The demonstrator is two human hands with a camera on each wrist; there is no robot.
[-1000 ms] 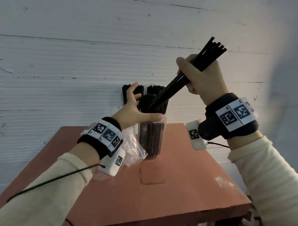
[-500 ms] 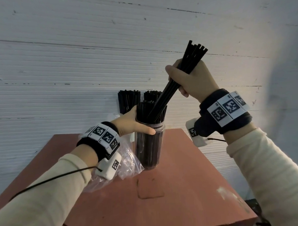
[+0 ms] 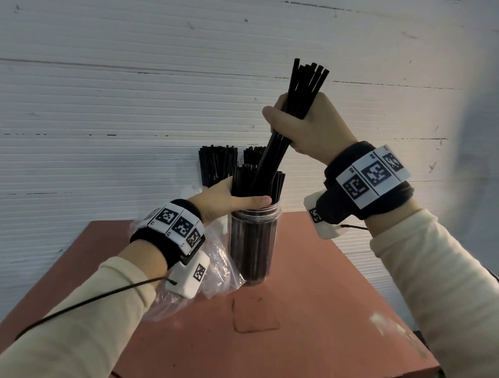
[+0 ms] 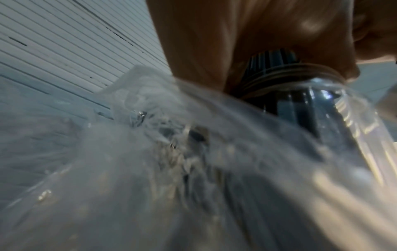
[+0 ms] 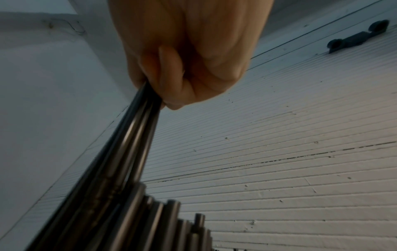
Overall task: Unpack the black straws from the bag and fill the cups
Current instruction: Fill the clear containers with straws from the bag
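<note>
Head: right hand (image 3: 305, 129) fisted round straw bunch (image 3: 291, 124), tips entering near-full front cup (image 3: 255, 245); left hand (image 3: 228, 197) wraps its rim. Two rear cups look full; bag (image 3: 217, 264) looks empty.
L wrist: blurred bag, cup.
R wrist: fist on straws. Near done, I'd judge.

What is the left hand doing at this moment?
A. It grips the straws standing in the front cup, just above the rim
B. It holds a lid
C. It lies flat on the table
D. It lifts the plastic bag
A: in the head view the left hand wraps around the standing straws just above the rim of the front cup.
</note>
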